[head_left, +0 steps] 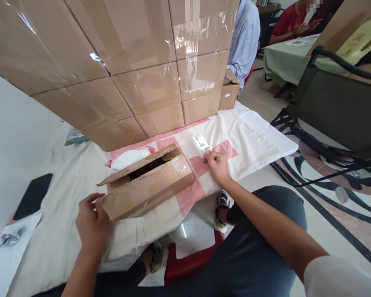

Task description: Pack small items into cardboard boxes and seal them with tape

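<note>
Directly against left grip (92, 220): carton (151, 187), near left end

Two bare hands at a long brown cardboard box (154, 192) and a small white plastic tape dispenser (200, 143).
The left hand (93, 222) holds the box's left end, one long flap raised; the right hand (217, 167) has its fingers pinched together at the dispenser's near end. Both things lie on a bench (262, 134) under pink-and-white cloth, before stacked, tape-wrapped brown cartons (154, 90).
</note>
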### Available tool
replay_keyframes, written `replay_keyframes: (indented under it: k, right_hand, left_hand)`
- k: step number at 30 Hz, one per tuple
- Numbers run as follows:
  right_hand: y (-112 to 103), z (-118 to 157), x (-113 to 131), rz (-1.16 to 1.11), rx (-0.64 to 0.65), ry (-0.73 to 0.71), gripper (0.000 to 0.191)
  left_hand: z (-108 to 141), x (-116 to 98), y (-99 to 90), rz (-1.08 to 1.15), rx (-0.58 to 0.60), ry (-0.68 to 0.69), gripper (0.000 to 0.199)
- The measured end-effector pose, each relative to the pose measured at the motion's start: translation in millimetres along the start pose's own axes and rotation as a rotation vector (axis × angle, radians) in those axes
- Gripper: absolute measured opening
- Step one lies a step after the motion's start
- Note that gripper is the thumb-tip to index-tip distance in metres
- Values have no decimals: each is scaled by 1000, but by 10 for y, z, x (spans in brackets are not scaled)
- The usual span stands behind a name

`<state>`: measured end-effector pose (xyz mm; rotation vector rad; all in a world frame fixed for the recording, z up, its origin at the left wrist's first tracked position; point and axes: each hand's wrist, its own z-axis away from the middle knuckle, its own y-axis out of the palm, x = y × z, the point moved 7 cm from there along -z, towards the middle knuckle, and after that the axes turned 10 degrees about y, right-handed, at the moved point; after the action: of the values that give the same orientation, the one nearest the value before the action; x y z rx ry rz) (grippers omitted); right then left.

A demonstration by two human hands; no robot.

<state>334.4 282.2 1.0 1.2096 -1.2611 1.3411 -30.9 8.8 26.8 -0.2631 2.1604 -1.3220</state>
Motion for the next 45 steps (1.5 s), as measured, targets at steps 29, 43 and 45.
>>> replay_keyframes:
  k: [29,43,45]
  right_hand:
    - [679,1592,1672,44,471,-1216,33]
    - [1292,2009,1569,264,671,-1181,36]
    - [1360,2019,1599,247,708,-1038,39]
  left_hand:
    - [74,-1990,-1133,419,-47,768,28]
    - [485,-1511,-1159,317,-406,971,8]
    - [547,-1469,-1238,295,-482,996,5]
